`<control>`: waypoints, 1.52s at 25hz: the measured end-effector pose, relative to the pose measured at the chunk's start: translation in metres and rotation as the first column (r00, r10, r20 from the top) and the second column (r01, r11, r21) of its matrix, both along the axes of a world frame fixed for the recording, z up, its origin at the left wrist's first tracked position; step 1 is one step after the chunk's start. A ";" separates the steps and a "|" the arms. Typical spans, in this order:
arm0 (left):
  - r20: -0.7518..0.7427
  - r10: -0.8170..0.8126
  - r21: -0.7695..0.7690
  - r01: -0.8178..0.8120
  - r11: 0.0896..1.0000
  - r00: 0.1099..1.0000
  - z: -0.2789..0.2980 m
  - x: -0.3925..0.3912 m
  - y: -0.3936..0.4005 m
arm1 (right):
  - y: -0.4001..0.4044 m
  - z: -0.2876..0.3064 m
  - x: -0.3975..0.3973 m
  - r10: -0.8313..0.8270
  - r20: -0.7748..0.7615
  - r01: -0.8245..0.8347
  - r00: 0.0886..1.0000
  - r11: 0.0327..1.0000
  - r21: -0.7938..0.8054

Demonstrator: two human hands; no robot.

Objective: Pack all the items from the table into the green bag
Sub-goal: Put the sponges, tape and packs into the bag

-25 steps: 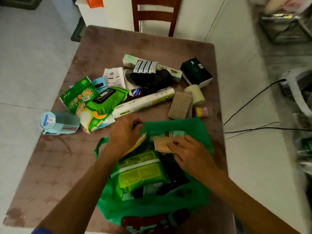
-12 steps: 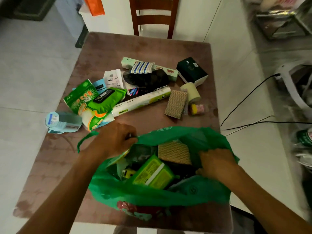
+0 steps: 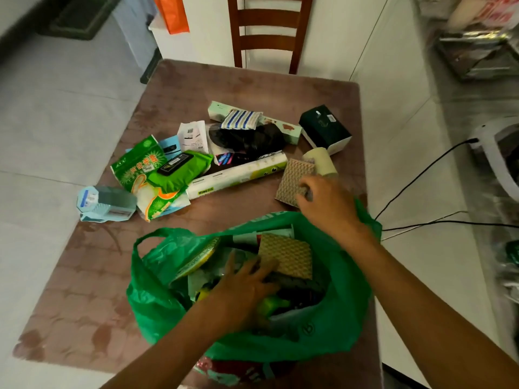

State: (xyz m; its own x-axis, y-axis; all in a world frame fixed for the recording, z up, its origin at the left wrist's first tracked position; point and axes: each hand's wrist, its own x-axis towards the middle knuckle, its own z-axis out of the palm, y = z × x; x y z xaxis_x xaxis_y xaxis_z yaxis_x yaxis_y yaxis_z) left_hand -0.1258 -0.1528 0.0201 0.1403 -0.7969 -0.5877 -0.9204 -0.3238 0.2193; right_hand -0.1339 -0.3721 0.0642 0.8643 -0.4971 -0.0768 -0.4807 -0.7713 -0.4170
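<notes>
The green bag (image 3: 157,310) stands open at the table's near edge, holding a brown scouring pad (image 3: 286,256) and several packets. My left hand (image 3: 244,284) is inside the bag, its fingers spread over the contents. Beyond the bag's far rim, my right hand (image 3: 325,203) pinches the near right edge of a second brown scouring pad (image 3: 293,178) lying on the table. Also on the table are a green tissue pack (image 3: 137,164), a green wipes pack (image 3: 179,172), a long white box (image 3: 238,175), a black pouch (image 3: 247,138), a dark green box (image 3: 325,130), a beige roll (image 3: 320,160) and a light blue box (image 3: 104,203).
The brown table (image 3: 84,290) has bare surface at the left and far side. A wooden chair (image 3: 269,32) stands behind it. Black cables (image 3: 421,178) run across the white floor at the right, beside cluttered shelves.
My right hand left the bag's right rim and reached forward to the scouring pad on the table. My left hand let go of the bag's left rim and went down among the contents.
</notes>
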 end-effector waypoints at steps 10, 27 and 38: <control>0.039 0.107 -0.386 -0.084 0.919 0.993 -0.015 0.045 0.052 | -0.041 -0.142 0.074 -0.614 -0.287 0.663 0.735 0.562 0.494; -0.785 0.489 -0.348 -0.924 0.161 0.381 0.019 0.040 0.031 | 0.045 -0.004 -0.054 -0.024 -0.151 0.138 0.988 0.568 0.811; -0.279 0.508 -0.594 -0.562 0.575 0.815 -0.002 0.037 0.060 | 0.007 0.002 -0.042 0.250 -0.196 -0.132 0.948 0.871 0.473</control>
